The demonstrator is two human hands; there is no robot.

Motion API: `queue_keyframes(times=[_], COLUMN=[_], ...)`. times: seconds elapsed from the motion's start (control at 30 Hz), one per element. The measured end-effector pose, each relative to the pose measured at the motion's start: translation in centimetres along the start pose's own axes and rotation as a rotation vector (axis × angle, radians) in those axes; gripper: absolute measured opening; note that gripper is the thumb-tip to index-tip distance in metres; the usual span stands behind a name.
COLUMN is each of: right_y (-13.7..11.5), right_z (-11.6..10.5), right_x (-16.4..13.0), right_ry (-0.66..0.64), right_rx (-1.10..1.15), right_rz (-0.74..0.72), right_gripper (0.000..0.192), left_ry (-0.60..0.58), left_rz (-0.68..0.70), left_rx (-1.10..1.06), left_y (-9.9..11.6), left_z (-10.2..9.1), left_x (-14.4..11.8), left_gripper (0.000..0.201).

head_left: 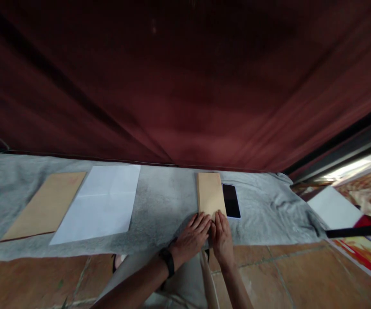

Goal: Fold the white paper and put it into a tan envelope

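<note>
Head view. Lower middle of the frame: both your hands are at the near end of a tan, long rectangular packet of paper (211,193), which lies flat on a grey, rumpled cloth (166,197). Your left hand (192,236), a black wristband (167,261) behind it, has its fingers on the packet's near left corner. Your right hand (223,235) sits at the near right corner. The two are close together at the fingers; whether either is pinching the paper, I cannot tell, as the undersides are hidden.

Just right of the packet: a dark-screened phone with a pale edge (231,201), clear of your fingers.

Left of the frame: a large white paper sheet (103,201) with a faint crease across it, and beside it a flat brown paper piece (48,206). Neither is in your hands.

Progress, as I judge it: the packet already has a neat, narrow shape, with your handling of its near end unfinished. The white sheet and brown piece lie spread out, so any work on them seems left.
</note>
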State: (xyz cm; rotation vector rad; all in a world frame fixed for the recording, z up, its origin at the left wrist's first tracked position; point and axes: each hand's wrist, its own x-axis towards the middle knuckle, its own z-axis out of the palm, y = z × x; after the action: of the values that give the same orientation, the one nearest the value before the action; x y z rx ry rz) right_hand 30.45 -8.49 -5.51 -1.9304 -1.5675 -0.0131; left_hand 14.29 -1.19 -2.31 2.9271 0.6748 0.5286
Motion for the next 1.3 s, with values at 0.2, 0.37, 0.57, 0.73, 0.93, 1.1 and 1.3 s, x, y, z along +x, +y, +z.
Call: queue_keyframes(times=[0.2, 0.37, 0.57, 0.73, 0.93, 1.1, 1.3], right_y=[0.0, 0.0, 0.0, 0.2, 0.4, 0.5, 0.1], right_z=[0.4, 0.1, 0.1, 0.6, 1.1, 1.1, 0.9], right_x=[0.0, -0.3, -1.4, -1.5, -1.4, -1.7, -1.5], right_ry=[0.019, 0.033, 0.093, 0.239, 0.228, 0.238, 0.258], right_rx=[-0.028, -0.035, -0.005, 0.051, 0.013, 0.018, -0.002], right_rz=[-0.037, -0.048, -0.014, 0.153, 0.154, 0.129, 0.13], right_gripper=[0.054, 0.052, 0.053, 0.056, 0.054, 0.053, 0.052], left_ry=[0.0, 0.002, 0.045, 0.073, 0.079, 0.08, 0.09], left_rz=[-0.007, 0.027, -0.059, -0.202, -0.228, -0.231, -0.24], left_rx=[0.038, 0.019, -0.028, 0.005, 0.023, 0.04, 0.091], left_y=[0.3, 0.2, 0.3, 0.5, 0.6, 1.1, 1.8], left_z=[0.1, -0.2, -0.5, -0.1, 0.3, 0.3, 0.9], left_x=[-0.1, -0.3, -1.1, -1.4, -1.1, -1.2, -1.3], left_gripper=[0.042, 0.046, 0.053, 0.057, 0.055, 0.057, 0.056])
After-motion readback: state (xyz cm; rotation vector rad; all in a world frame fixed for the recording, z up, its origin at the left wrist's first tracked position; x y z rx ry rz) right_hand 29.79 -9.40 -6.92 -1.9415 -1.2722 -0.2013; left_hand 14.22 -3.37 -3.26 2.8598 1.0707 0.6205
